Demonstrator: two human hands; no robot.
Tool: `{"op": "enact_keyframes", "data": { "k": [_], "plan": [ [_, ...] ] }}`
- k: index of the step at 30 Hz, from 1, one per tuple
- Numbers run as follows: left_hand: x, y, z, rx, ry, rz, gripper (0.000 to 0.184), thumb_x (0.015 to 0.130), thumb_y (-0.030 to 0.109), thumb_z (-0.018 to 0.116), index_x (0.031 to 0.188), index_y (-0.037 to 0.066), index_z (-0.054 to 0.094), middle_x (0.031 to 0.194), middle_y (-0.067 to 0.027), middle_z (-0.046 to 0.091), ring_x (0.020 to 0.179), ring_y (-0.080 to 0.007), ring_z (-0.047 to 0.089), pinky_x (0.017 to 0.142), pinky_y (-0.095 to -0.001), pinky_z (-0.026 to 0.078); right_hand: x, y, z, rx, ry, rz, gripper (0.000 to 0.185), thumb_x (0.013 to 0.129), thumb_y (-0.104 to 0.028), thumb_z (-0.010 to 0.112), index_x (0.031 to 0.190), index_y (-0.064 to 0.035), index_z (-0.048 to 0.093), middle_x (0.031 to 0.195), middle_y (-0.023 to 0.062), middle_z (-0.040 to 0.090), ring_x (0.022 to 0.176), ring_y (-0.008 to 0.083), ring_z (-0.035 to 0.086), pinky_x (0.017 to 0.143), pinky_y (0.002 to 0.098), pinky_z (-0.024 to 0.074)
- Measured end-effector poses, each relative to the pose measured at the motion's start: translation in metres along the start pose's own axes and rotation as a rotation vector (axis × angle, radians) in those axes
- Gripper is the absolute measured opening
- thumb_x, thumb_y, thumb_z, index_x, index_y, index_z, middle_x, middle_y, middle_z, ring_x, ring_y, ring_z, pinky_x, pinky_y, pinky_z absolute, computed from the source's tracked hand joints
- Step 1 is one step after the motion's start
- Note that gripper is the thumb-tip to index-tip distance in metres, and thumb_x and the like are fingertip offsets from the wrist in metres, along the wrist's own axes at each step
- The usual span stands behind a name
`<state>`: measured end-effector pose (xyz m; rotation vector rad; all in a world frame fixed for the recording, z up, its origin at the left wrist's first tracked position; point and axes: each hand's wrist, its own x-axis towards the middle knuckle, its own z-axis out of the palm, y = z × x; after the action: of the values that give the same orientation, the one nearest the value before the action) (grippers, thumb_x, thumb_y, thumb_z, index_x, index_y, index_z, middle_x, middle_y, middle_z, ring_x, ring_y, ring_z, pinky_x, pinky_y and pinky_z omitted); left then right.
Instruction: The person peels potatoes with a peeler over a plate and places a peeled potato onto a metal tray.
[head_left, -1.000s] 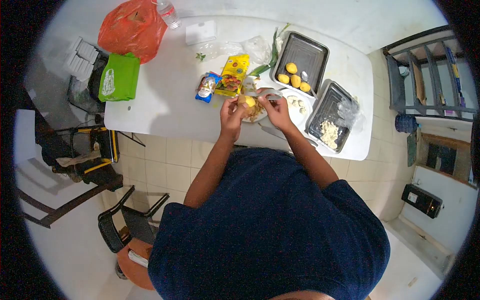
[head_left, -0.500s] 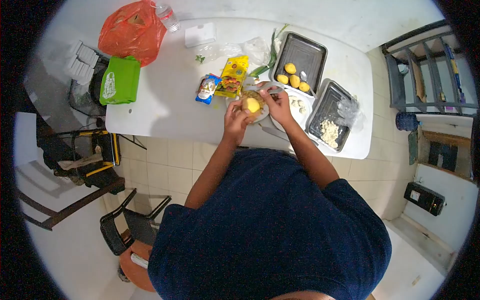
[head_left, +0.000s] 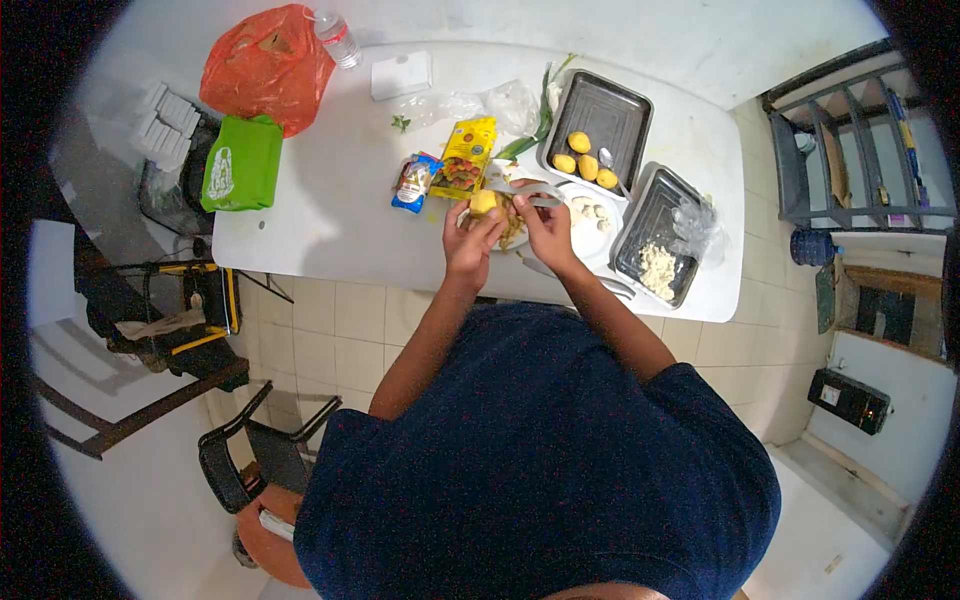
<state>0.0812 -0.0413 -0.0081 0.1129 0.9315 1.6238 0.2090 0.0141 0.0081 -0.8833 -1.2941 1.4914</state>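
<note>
My left hand (head_left: pixel 468 243) is closed around a partly peeled yellow potato (head_left: pixel 483 203). Just to its right, my right hand (head_left: pixel 547 228) grips what looks like a peeler (head_left: pixel 543 190) with a pale grey handle; its blade is hard to make out. Below both hands lie brownish peelings (head_left: pixel 515 232) on a white plate, partly hidden by the fingers. Beside my right hand, another white plate (head_left: pixel 600 247) bears several pale pieces. A knife (head_left: pixel 540 266) rests near the table's front edge.
A dark tray (head_left: pixel 610 105) holds several yellow potatoes and a spoon. Another tray (head_left: pixel 640 215) contains chopped pale pieces and a plastic bag. Yellow (head_left: pixel 466 150) and blue (head_left: pixel 414 183) packets, leeks (head_left: pixel 540 125), a green bag (head_left: pixel 243 165) and a red bag (head_left: pixel 265 75) also occupy the table.
The potato has tilted and moved slightly left and up in my left hand. My right hand with the peeler has shifted a little down and left, uncovering more peelings.
</note>
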Motion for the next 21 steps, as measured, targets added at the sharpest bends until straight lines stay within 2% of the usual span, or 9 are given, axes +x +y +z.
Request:
{"op": "enact_keyframes", "data": {
  "k": [2, 6, 11, 15, 18, 21],
  "plan": [
    [-0.002, -0.001, 0.005, 0.085, 0.045, 0.034, 0.053, 0.084, -0.003, 0.071, 0.124, 0.007, 0.037, 0.119, -0.0152, 0.052, 0.11, -0.0257, 0.058, 0.09, -0.0378, 0.055, -0.003, 0.002, 0.003, -0.014, -0.006, -0.037, 0.02, 0.096, -0.014, 0.061, 0.111, 0.0, 0.061, 0.1, 0.0039, 0.064, 0.089, 0.0094, 0.057, 0.08, 0.0256, 0.0475],
    [0.0, -0.007, 0.0, 0.057, 0.085, 0.088, 0.054, 0.081, -0.001, 0.075, 0.119, 0.006, 0.038, 0.113, -0.0143, 0.053, 0.1, -0.024, 0.061, 0.082, -0.036, 0.057, -0.007, -0.004, 0.005, -0.063, -0.05, -0.11, 0.021, 0.096, -0.014, 0.06, 0.111, 0.0, 0.061, 0.099, 0.0041, 0.064, 0.091, 0.0098, 0.057, 0.082, 0.0257, 0.0466],
    [0.001, -0.009, -0.003, 0.079, 0.124, 0.166, 0.047, 0.08, 0.0, 0.077, 0.11, 0.004, 0.041, 0.109, -0.0147, 0.055, 0.089, -0.0213, 0.064, 0.072, -0.0332, 0.058, -0.011, -0.004, 0.001, -0.144, -0.102, -0.056, 0.021, 0.096, -0.014, 0.059, 0.112, 0.0001, 0.062, 0.1, 0.0055, 0.065, 0.09, 0.0101, 0.057, 0.082, 0.0257, 0.0466],
    [-0.005, -0.005, 0.003, 0.058, 0.125, 0.158, 0.045, 0.08, 0.0, 0.077, 0.107, 0.004, 0.041, 0.107, -0.0136, 0.055, 0.088, -0.0208, 0.064, 0.072, -0.0323, 0.058, -0.009, 0.003, 0.004, -0.114, -0.082, -0.11, 0.022, 0.095, -0.012, 0.058, 0.113, 0.0002, 0.061, 0.098, 0.0062, 0.067, 0.085, 0.0099, 0.058, 0.078, 0.0259, 0.0478],
    [-0.005, -0.007, 0.004, 0.076, 0.123, 0.186, 0.043, 0.08, -0.001, 0.077, 0.105, 0.003, 0.042, 0.106, -0.0133, 0.055, 0.087, -0.0202, 0.064, 0.072, -0.0318, 0.058, -0.007, 0.006, 0.003, -0.203, -0.112, -0.186, 0.019, 0.097, -0.011, 0.058, 0.113, 0.0007, 0.06, 0.101, 0.0034, 0.062, 0.091, 0.0081, 0.055, 0.079, 0.0237, 0.0459],
    [-0.002, -0.013, -0.002, 0.109, 0.101, 0.212, 0.043, 0.08, 0.0, 0.077, 0.104, 0.002, 0.042, 0.105, -0.0133, 0.055, 0.087, -0.0197, 0.064, 0.072, -0.0311, 0.058, -0.006, 0.007, 0.004, -0.167, -0.065, -0.111, 0.021, 0.094, -0.01, 0.057, 0.111, 0.0014, 0.062, 0.099, 0.0077, 0.068, 0.085, 0.0106, 0.059, 0.077, 0.0262, 0.0487]
  ]
}}
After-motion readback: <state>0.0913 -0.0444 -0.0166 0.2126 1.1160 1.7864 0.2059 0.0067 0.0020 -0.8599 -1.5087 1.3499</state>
